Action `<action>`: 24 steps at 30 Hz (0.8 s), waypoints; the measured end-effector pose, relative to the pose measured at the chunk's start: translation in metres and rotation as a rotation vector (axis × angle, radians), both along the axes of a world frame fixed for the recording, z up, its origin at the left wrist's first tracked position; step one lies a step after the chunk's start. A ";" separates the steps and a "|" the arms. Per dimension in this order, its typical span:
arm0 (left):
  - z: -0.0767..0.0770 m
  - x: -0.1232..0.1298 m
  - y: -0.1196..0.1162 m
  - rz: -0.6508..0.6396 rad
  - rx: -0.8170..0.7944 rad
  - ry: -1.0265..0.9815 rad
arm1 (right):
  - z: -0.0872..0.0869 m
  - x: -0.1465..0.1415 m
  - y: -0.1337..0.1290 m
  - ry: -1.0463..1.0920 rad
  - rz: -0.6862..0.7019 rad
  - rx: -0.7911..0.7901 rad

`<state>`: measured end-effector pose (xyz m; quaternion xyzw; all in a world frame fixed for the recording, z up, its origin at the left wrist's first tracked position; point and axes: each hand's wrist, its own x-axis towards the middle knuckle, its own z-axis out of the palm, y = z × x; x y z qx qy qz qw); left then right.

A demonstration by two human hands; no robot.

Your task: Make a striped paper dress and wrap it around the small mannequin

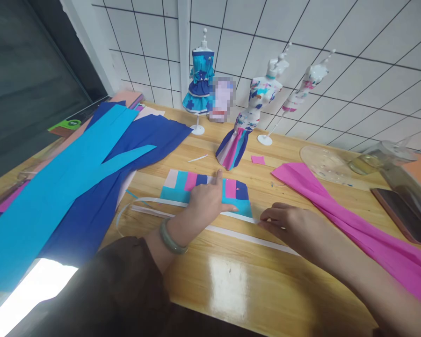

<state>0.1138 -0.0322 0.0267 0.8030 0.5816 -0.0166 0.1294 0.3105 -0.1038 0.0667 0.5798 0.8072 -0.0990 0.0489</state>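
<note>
A patchwork piece (241,207) lies flat on the table, with pink, dark blue and pale blocks above a turquoise band. My left hand (205,201) rests over its middle, index finger stretched out and thumb spread towards the right; its other fingers are mostly hidden. Along the lower edge of the patchwork runs a narrow white strip (161,201), which loops round at the left. My right hand (284,223) pinches this strip at the patchwork's lower right corner. Below lies a straight white length (252,236), passing towards my right wrist.
Turquoise (73,159) and dark blue fabric (154,135) cover the left side. Pink cloth (323,196) stretches along the right, near a phone (403,215). Behind stand small dress forms, one in a blue dress (200,79), one in a striped skirt (235,147), one smaller (303,91).
</note>
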 end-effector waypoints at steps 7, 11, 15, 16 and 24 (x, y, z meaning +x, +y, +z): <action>0.001 0.001 0.000 0.009 -0.004 -0.003 | 0.005 -0.021 -0.027 0.028 0.099 0.129; -0.003 0.000 0.001 -0.010 0.012 -0.005 | 0.004 -0.032 -0.038 -0.050 0.177 0.240; -0.005 -0.001 0.003 -0.016 0.009 -0.014 | 0.007 -0.043 -0.044 -0.143 0.238 0.299; -0.006 -0.001 0.003 -0.017 0.008 -0.019 | 0.009 -0.046 -0.045 -0.155 0.256 0.305; -0.006 0.002 0.004 0.021 -0.007 -0.030 | 0.011 -0.060 -0.049 -0.102 0.302 0.328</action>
